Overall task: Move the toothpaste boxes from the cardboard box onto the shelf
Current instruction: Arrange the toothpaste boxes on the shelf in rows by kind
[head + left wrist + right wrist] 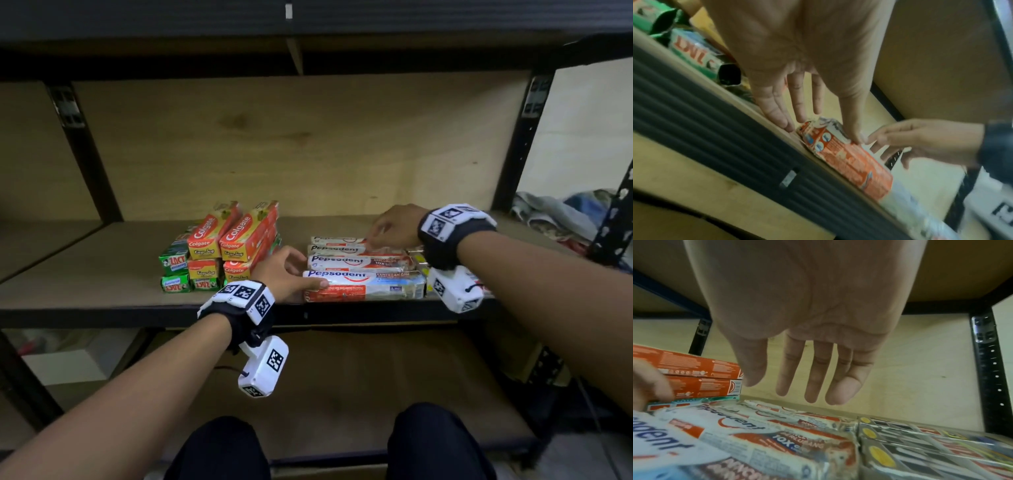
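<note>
On the shelf (102, 267), a row of Pepsodent boxes (359, 263) is laid flat, long sides touching, with the front Pepsodent box (363, 284) lying along the shelf's front edge. Just to the left, stacked Colgate boxes (233, 236) and green Zact boxes (174, 270) are seen. To the right of the Pepsodent row, further cartons (931, 449) with yellow dots and black panels are packed close; their brand cannot be read.

The left hand (284, 270) is held with straight, spread fingers (777, 110) at the left end of the front Pepsodent box, the thumb resting on its top face; nothing is gripped. The right hand (394, 226) hovers over the rear of the row with fingers extended and relaxed; whether its fingertips touch a carton cannot be told from these views.

The cartons are judged to be light, thin-walled and easily dented; worn, crumpled end flaps are visible on several, so squeezing at the ends is best avoided. A hold across the long side faces, near mid-length, is judged safest, or a flat push against an end for squaring up. The printed card looks fairly smooth, so a stacked box could slide.

The cardboard box named in the task is not visible in any view. The left wrist view is blurred, and the lower layer of the Colgate stack is partly hidden by the left hand.
</note>
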`<action>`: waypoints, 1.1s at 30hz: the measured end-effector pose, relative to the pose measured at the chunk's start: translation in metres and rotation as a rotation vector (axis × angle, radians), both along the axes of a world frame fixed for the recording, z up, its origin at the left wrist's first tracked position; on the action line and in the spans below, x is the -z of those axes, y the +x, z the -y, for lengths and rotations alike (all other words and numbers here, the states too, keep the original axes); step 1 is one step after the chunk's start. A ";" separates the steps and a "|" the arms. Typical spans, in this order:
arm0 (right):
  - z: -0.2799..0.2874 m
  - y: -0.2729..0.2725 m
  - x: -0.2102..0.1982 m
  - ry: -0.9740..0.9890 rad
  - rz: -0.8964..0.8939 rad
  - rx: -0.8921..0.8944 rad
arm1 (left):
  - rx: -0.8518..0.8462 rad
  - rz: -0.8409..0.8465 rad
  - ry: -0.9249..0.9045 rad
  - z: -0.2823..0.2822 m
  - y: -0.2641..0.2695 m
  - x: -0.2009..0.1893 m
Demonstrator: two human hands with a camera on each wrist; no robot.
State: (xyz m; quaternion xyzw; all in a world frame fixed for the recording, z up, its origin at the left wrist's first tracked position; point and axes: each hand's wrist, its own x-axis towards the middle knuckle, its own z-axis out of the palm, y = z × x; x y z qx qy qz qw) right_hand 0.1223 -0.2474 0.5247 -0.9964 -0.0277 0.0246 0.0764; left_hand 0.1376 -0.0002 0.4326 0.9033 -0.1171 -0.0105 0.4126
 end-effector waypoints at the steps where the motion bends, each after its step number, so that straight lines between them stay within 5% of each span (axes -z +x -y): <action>1: -0.004 0.011 0.002 -0.010 -0.015 -0.006 | 0.013 -0.037 -0.004 -0.003 0.003 0.002; 7: -0.024 0.068 0.018 -0.117 -0.106 0.025 | 0.040 -0.107 -0.065 -0.015 0.015 0.012; 13: -0.037 0.095 0.036 -0.169 -0.203 -0.011 | 0.076 0.073 -0.047 -0.013 0.014 0.021; 21: -0.035 0.094 0.036 -0.243 -0.185 -0.046 | 0.329 0.269 0.382 -0.006 0.017 -0.003; 33: -0.037 0.092 0.035 -0.271 -0.188 -0.078 | 0.342 0.377 0.534 0.026 0.007 -0.001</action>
